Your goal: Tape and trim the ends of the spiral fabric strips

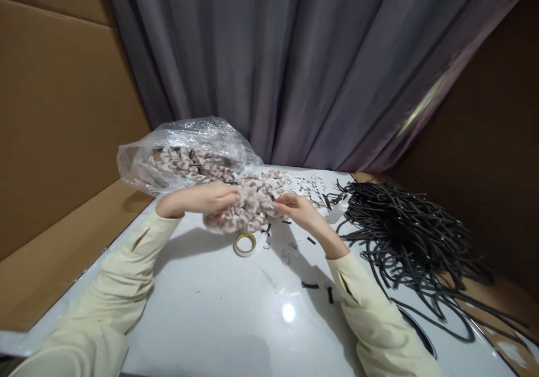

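Note:
Both hands are at a fluffy brown-and-white gathered fabric piece (246,211) above the far middle of the white table. My left hand (214,196) is closed on its left side, with the fingertips partly hidden in the pile. My right hand (292,205) pinches at its right edge, thumb and forefinger together. More of the same patterned fabric (189,160) lies behind, partly inside a clear plastic bag (138,166). A roll of tape (245,245) lies on the table just in front of the fabric.
A large heap of black cords (404,236) covers the right side, with a white squeeze bottle (338,209) beside it. Small black pieces (310,285), a clear ring (285,259) and scraps dot the table (202,332). Cardboard walls (63,113) and a grey curtain (236,57) enclose it.

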Available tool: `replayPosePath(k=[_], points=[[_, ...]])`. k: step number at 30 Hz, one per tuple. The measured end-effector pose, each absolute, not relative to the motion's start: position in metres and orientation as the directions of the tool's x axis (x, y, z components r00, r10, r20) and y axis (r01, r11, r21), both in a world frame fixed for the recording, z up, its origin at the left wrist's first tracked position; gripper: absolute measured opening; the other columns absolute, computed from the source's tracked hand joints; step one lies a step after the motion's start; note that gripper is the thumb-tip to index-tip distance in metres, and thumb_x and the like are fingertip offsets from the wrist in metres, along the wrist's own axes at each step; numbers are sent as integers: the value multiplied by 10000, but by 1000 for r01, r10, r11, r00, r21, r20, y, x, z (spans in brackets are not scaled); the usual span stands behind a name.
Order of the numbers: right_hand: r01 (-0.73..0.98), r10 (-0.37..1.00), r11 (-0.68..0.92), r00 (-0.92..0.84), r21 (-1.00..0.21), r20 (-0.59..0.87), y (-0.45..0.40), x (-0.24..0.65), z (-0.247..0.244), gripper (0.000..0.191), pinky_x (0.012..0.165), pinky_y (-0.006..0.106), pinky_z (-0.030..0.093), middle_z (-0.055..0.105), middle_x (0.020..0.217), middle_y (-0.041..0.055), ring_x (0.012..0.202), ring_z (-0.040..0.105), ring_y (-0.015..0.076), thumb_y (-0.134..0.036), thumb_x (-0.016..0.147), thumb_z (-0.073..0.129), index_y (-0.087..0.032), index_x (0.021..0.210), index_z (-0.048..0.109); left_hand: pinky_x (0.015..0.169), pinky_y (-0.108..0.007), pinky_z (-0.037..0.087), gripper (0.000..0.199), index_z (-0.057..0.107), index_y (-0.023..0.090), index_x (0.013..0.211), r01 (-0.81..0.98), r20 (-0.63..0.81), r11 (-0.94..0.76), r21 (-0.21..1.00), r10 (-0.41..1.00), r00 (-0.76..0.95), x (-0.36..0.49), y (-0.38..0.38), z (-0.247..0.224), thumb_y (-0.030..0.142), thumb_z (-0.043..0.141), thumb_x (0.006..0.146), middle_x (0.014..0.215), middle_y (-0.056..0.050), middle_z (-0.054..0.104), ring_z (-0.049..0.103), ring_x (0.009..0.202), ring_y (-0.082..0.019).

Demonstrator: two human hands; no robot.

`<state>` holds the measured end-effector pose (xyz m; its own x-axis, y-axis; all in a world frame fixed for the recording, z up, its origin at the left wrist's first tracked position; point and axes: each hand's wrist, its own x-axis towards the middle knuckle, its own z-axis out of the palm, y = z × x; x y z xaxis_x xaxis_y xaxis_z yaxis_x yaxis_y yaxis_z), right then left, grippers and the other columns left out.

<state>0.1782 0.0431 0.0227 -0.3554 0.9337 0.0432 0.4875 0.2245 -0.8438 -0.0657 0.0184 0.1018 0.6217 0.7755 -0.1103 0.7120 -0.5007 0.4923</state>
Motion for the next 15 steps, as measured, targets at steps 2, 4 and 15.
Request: replayPosePath(k=[2, 4, 15], points=[[518, 903, 256, -430, -816, 11, 38, 170, 21, 210, 605, 256, 436, 674, 721, 64, 647, 604, 160, -321, 806, 548, -133, 800, 641, 541, -231, 333, 365, 446, 182, 533, 814, -37, -414, 408, 883, 468, -92, 24, 108, 289, 327, 861, 482, 17, 519, 453, 472, -113], [543, 866, 293, -499, -787, -22, 29, 159, 17, 174, 568, 243, 405, 648, 636, 41, 585, 578, 146, -259, 801, 544, -140, 717, 638, 542, -243, 325, 378, 455, 184, 513, 877, 36, -325, 353, 942, 335, -116, 30, 111, 287, 322, 853, 479, 8, 524, 463, 473, -125], [608, 756, 539, -654, -583, 17, -6, 123, -13, 93, 502, 221, 271, 495, 611, -9, 535, 406, 109, -79, 729, 504, -167, 705, 521, 642, -230, 356, 365, 504, 168, 552, 821, 128, -368, 437, 929, 348, -95, 44, 90, 260, 301, 840, 578, -10, 591, 518, 578, -141]])
